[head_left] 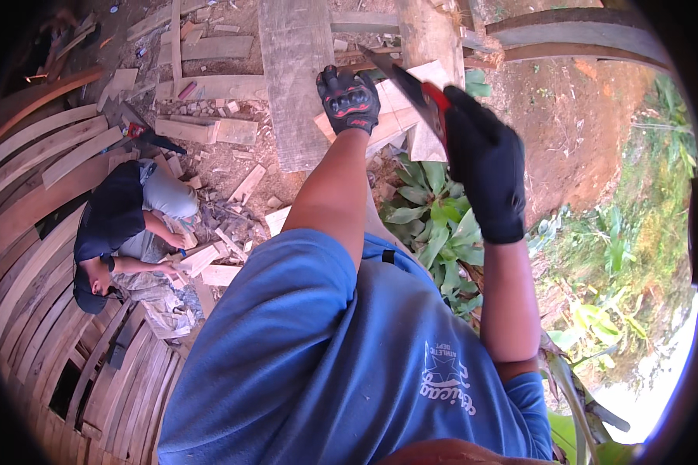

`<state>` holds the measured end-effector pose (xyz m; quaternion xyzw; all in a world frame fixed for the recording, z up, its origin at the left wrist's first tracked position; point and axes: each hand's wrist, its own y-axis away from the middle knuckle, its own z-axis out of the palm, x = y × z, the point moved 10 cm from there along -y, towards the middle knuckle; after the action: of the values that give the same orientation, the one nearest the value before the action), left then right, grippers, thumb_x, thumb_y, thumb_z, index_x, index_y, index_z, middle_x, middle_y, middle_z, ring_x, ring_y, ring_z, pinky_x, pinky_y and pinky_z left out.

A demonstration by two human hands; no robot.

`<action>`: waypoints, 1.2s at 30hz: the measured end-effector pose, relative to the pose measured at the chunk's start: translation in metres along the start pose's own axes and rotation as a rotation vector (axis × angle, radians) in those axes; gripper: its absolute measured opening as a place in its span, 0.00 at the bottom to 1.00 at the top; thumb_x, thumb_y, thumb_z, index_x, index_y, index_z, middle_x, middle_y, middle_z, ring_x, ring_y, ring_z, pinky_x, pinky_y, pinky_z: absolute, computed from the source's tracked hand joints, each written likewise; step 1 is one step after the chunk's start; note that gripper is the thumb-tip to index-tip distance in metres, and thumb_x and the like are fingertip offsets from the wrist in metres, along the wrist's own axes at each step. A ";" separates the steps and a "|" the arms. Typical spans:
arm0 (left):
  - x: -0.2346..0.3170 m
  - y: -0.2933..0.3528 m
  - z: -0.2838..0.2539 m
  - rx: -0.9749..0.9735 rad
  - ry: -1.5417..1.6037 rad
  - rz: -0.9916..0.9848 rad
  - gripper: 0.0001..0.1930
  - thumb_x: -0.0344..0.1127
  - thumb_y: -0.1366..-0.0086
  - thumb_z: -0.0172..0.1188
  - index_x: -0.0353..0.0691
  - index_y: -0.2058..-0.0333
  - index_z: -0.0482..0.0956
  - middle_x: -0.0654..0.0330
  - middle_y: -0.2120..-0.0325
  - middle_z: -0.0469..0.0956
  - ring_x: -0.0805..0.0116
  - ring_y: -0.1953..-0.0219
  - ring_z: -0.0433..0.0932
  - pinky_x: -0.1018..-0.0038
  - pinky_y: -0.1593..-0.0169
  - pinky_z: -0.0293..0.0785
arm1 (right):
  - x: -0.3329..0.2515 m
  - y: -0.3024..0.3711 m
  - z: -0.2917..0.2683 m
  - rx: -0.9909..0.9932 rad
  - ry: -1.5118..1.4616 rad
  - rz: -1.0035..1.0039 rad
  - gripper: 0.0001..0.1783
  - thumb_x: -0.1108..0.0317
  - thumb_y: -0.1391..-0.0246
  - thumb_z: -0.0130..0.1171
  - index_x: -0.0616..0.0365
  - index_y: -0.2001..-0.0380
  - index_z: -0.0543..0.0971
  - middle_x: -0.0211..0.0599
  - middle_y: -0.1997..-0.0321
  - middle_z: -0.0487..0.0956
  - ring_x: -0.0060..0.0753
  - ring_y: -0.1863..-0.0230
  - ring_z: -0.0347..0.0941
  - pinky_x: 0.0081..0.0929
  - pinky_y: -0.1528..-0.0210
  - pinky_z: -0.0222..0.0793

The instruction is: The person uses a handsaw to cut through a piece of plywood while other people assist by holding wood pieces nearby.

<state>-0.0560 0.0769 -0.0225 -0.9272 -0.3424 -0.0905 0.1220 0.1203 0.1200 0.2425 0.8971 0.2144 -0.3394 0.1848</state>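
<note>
My right hand point(485, 163), in a black glove, is closed round the red handle point(436, 99) of a handsaw. The dark saw blade point(402, 80) slants up and to the left, above a pale wooden board point(395, 116). My left hand point(347, 101), in a black glove with red trim and a knuckle guard, bears down on that board's left end with its fingers bent. Under the board run two long planks: a grey weathered plank point(296, 93) on the left and a browner plank point(433, 35) on the right. Whether the blade touches the wood I cannot tell.
To the left another person point(112, 225) in dark clothing and a cap handles wood pieces. Offcuts point(209, 130) and chips litter the ground. Stacked boards point(39, 186) line the far left. Leafy plants point(434, 205) grow close below the board, and a dirt slope point(574, 132) lies right.
</note>
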 end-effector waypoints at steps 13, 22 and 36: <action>0.003 -0.001 0.002 -0.156 -0.059 -0.017 0.27 0.49 0.20 0.47 0.35 0.57 0.93 0.54 0.44 0.87 0.48 0.26 0.67 0.45 0.20 0.49 | 0.042 0.108 -0.011 -0.044 -0.141 0.293 0.25 0.66 0.29 0.62 0.53 0.32 0.81 0.54 0.49 0.89 0.49 0.55 0.90 0.40 0.51 0.81; 0.005 0.000 0.001 -0.193 -0.056 -0.016 0.27 0.50 0.20 0.47 0.35 0.57 0.92 0.56 0.47 0.87 0.48 0.27 0.66 0.45 0.20 0.48 | 0.041 0.083 -0.014 0.041 -0.046 0.221 0.25 0.69 0.32 0.62 0.49 0.33 0.83 0.54 0.55 0.90 0.46 0.61 0.89 0.39 0.56 0.81; 0.013 -0.002 0.003 -0.178 -0.015 0.012 0.24 0.46 0.21 0.50 0.37 0.62 0.93 0.54 0.49 0.87 0.44 0.27 0.67 0.42 0.21 0.50 | 0.049 0.036 0.048 -0.008 -0.011 0.155 0.25 0.67 0.33 0.60 0.49 0.33 0.82 0.54 0.54 0.90 0.56 0.61 0.89 0.48 0.56 0.83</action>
<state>-0.0478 0.0871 -0.0217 -0.9370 -0.3284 -0.1129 0.0372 0.1461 0.0797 0.1822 0.9082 0.1447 -0.3282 0.2155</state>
